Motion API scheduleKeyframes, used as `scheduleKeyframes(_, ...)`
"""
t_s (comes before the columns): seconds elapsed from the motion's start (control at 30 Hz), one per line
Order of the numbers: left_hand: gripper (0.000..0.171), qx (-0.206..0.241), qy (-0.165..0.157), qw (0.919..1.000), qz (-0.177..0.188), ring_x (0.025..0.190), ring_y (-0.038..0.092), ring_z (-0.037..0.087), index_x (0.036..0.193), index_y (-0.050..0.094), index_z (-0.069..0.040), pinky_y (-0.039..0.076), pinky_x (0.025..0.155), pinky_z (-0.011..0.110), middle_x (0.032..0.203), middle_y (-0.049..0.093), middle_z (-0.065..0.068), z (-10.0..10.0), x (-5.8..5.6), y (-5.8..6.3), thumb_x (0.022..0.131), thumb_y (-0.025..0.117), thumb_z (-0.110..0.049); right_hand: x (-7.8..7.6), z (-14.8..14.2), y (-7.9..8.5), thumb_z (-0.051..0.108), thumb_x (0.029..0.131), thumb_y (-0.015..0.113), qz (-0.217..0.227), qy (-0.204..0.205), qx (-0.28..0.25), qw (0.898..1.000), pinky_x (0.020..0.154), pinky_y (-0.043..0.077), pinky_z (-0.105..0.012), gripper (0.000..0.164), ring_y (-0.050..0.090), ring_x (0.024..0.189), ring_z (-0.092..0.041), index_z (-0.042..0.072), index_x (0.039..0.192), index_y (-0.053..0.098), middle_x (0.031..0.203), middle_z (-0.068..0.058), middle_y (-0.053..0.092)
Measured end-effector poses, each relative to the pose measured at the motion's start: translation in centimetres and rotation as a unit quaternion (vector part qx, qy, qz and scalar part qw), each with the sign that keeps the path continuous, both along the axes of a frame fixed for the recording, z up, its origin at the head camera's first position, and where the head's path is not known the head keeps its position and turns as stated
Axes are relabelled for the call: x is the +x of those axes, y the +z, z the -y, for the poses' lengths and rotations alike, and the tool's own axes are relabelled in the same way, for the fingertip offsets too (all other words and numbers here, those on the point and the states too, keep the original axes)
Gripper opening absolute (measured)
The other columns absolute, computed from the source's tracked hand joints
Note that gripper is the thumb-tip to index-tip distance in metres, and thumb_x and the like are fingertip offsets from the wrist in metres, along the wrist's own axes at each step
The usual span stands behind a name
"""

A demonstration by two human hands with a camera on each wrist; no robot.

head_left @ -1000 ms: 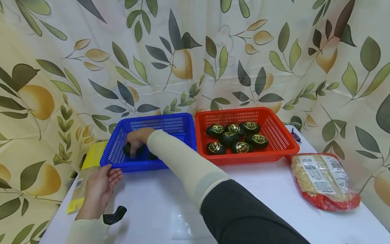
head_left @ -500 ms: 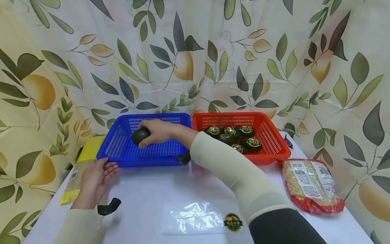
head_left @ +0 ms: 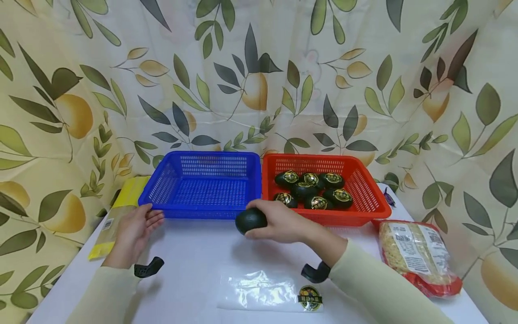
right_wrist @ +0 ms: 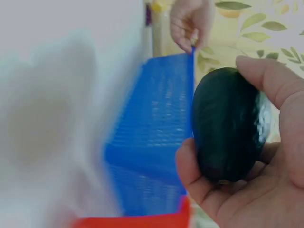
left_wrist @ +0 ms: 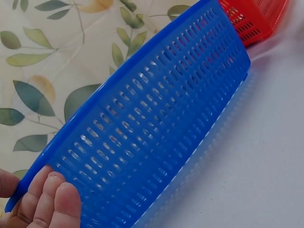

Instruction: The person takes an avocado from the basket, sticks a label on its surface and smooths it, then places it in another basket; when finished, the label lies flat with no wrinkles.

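Observation:
My right hand [head_left: 279, 220] grips a dark green avocado [head_left: 251, 220] just in front of the blue basket. In the right wrist view, thumb and fingers curl round this avocado [right_wrist: 230, 126], and no label shows on the side in sight. With thumb and fingers, my left hand [head_left: 133, 229] pinches the rim of the blue plastic basket [head_left: 202, 213] at its front left corner. The left wrist view has the thumb on one side of the rim and the fingers against the outer wall. Several avocados [head_left: 303, 190] with black-and-gold stickers lie in the red basket [head_left: 336, 219], right beside the blue one.
A clear plastic sheet [head_left: 255, 290] with one round black-and-gold sticker [head_left: 310, 298] lies at the table's front. Right of the red basket sits a red-edged bag of pale dried food [head_left: 417, 252]. A yellow packet [head_left: 115, 216] lies at the left, and a patterned curtain [head_left: 259, 90] hangs behind.
My right hand has lifted the avocado out of the blue basket and brought it right and nearer, over the table. My left hand stays at the basket's corner.

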State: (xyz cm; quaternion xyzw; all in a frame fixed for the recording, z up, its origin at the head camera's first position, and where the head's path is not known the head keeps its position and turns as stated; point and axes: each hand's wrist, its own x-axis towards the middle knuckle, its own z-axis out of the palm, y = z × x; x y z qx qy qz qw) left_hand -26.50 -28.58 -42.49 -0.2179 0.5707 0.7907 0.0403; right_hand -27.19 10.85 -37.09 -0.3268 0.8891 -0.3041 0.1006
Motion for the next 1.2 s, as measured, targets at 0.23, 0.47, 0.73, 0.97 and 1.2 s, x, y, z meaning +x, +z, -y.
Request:
scheduleKeyframes(0.23, 0.025, 0.017, 0.005, 0.9998, 0.0, 0.098, 0.072, 0.013, 0.127, 0.044, -0.018, 0.061, 0.087, 0.026, 0.097, 0.071, -0.004, -0.3, 0.2, 0.1, 0.111, 0.047, -0.036, 2.5, -2.9, -5.2, 0.044, 0.084, 0.085, -0.001, -0.066, 0.018, 0.998, 0.086, 0.055, -0.036, 0.053, 0.062, 0.097, -0.014, 0.018, 0.125, 0.062, 0.109, 0.005, 0.069)
scheduleKeyframes(0.47, 0.024, -0.007, 0.017, 0.9998, 0.003, 0.095, 0.071, 0.011, 0.125, 0.046, -0.018, 0.061, 0.089, 0.026, 0.097, 0.07, -0.004, -0.3, 0.2, -0.3, 0.111, 0.046, -0.037, 2.5, -3.1, -8.0, 0.045, 0.082, 0.087, -0.023, -0.08, 0.033, 0.996, 0.094, 0.054, -0.045, 0.067, 0.063, 0.106, -0.021, 0.011, 0.133, 0.06, 0.119, -0.004, 0.069)
scheduleKeyframes(0.73, 0.05, -0.167, -0.095, 0.9809, -0.029, 0.097, 0.068, 0.014, 0.134, 0.047, 0.0, 0.06, 0.086, 0.024, 0.11, 0.07, 0.005, -3.4, 2.5, -1.5, 0.112, 0.039, -0.045, 2.8, -4.1, -7.6, 0.045, 0.081, 0.088, -0.005, -0.081, 0.044, 0.996, 0.109, 0.049, -0.053, 0.08, 0.059, 0.124, -0.027, 0.011, 0.145, 0.054, 0.138, -0.007, 0.063)
scheduleKeyframes(0.97, 0.022, -0.343, -0.257, 0.8877, -0.168, 0.089, 0.069, 0.02, 0.112, 0.068, -0.003, 0.06, 0.078, 0.027, 0.098, 0.073, 0.007, -11.3, 7.1, -1.4, 0.105, 0.063, -0.022, 4.6, -5.7, -5.9, 0.045, 0.084, 0.085, -0.035, -0.091, 0.034, 0.995, 0.114, 0.044, -0.058, 0.078, 0.05, 0.139, -0.028, 0.016, 0.148, 0.053, 0.149, -0.003, 0.056)
scheduleKeyframes(1.2, 0.022, -0.534, -0.383, 0.6906, -0.301, 0.094, 0.064, 0.009, 0.11, 0.075, -0.016, 0.056, 0.083, 0.03, 0.104, 0.068, -0.006, -20.6, 10.6, -0.9, 0.095, 0.075, -0.033, 8.6, -8.3, -4.2, 0.032, 0.09, 0.081, -0.041, -0.098, 0.038, 0.994, 0.098, 0.055, -0.049, 0.052, 0.06, 0.118, -0.023, 0.015, 0.135, 0.062, 0.13, -0.001, 0.063)
